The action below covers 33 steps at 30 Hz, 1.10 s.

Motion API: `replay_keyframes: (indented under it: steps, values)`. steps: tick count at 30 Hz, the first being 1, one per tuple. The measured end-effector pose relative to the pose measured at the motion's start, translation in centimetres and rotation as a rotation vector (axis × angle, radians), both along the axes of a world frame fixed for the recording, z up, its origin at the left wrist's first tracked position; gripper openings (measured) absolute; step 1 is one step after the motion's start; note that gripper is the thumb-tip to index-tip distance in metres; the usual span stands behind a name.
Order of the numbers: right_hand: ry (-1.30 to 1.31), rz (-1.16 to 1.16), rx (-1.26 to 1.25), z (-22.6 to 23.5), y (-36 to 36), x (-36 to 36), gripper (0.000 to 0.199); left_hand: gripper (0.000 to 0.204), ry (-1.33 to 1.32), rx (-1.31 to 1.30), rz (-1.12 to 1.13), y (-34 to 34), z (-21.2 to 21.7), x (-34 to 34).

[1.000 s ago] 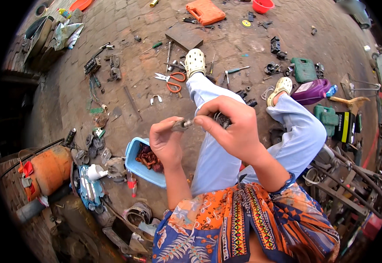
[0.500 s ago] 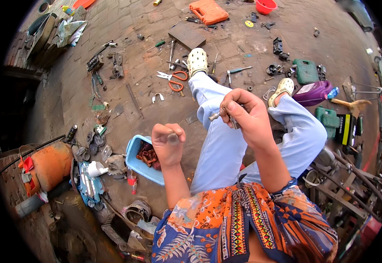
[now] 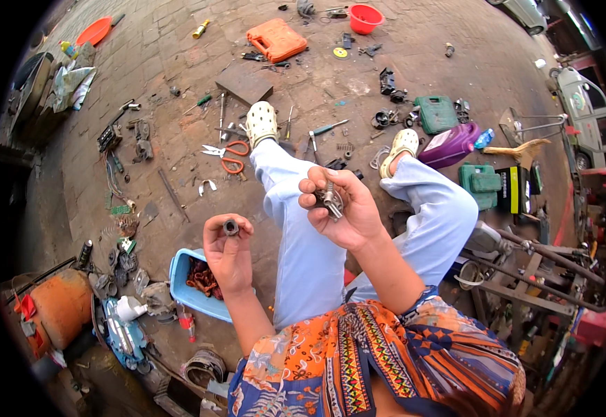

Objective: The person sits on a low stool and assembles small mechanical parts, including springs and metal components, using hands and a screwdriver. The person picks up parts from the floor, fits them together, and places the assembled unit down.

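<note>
Between the thumb and fingers of my left hand [image 3: 232,267] is a short, dark metal socket-like cylinder [image 3: 231,227], its hollow end showing. To its right, my right hand [image 3: 358,219] has its fingers curled around a small metal part with a coil spring [image 3: 329,198] and a shiny pin-like end; some of it is hidden by the fingers. Both hands are raised above my legs, apart from each other. Beside my left forearm, a light blue plastic tub [image 3: 181,278] holds reddish-brown, rusty-looking pieces [image 3: 203,279].
Orange-handled scissors [image 3: 232,154], a hammer [image 3: 327,128] and a flat metal plate [image 3: 244,85] lie on the brick ground ahead. An orange case [image 3: 277,39] is farther out. Right are a purple jug [image 3: 449,146] and green cases [image 3: 437,115]. An orange tank [image 3: 56,306] lies left.
The view has shifted, moving the surroundings left and mostly down. My left hand has turned the cylinder's hollow end into sight. My right hand has rolled palm-up, exposing the spring.
</note>
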State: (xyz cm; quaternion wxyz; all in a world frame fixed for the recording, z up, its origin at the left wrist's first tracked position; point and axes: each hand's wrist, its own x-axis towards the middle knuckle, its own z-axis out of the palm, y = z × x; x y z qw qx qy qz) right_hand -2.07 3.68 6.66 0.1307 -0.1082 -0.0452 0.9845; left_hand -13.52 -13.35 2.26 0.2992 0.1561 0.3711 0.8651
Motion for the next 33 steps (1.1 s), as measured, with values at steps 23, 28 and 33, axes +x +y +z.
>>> replay_keyframes:
  steps: [23, 28, 33]
  values:
    - [0.043, -0.101, -0.319, 0.1, -0.3, 0.9, 0.040, 0.031, 0.709, -0.580, 0.122, 2.7, 6.8, 2.8]
    - [-0.113, -0.007, -0.161, 1.7, -2.2, 0.2, 0.040, 0.030, 1.409, -0.682, 0.275, 4.5, 8.7, 2.1]
    - [-0.219, 0.003, -0.219, 1.6, -2.5, 0.4, 0.039, 0.028, 1.498, -0.784, 0.240, 5.2, 7.9, 2.1]
